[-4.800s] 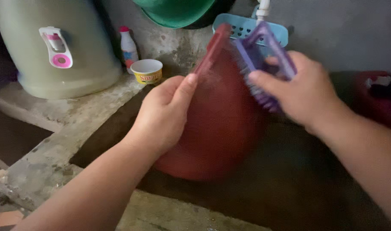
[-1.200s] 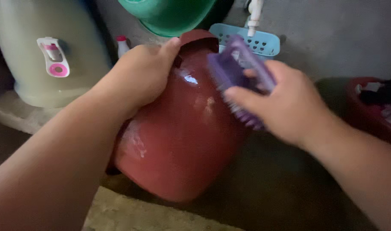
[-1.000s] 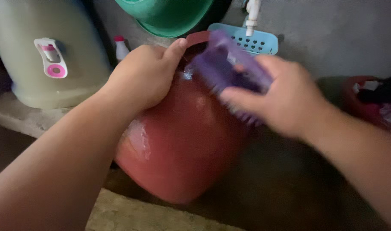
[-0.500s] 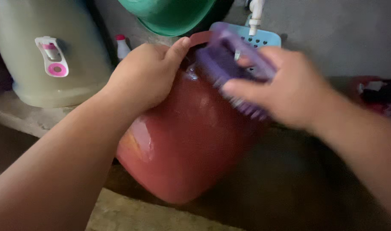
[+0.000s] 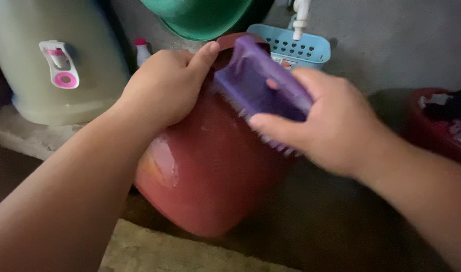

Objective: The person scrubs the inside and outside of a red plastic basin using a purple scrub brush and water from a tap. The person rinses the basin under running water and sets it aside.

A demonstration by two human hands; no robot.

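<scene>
Your left hand (image 5: 162, 90) is clamped over the upper rim of the red bucket (image 5: 210, 166), thumb hooked at the lip; bucket's tipped on its side in the concrete sink (image 5: 331, 231). Right hand (image 5: 326, 126) is wrapped round the purple scrub brush (image 5: 255, 88), bristles down on the bucket wall near the rim. Behind: green basin (image 5: 200, 17), blue basket (image 5: 296, 48) under white tap (image 5: 301, 15), pale green container (image 5: 49, 55) left w/ pink-white fitting.

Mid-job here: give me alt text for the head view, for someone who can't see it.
The left hand grips the rim of a tilted red bucket while the right hand presses a purple scrub brush against its upper side. Behind are a green basin, a pale blue basket and a pale green container.
</scene>
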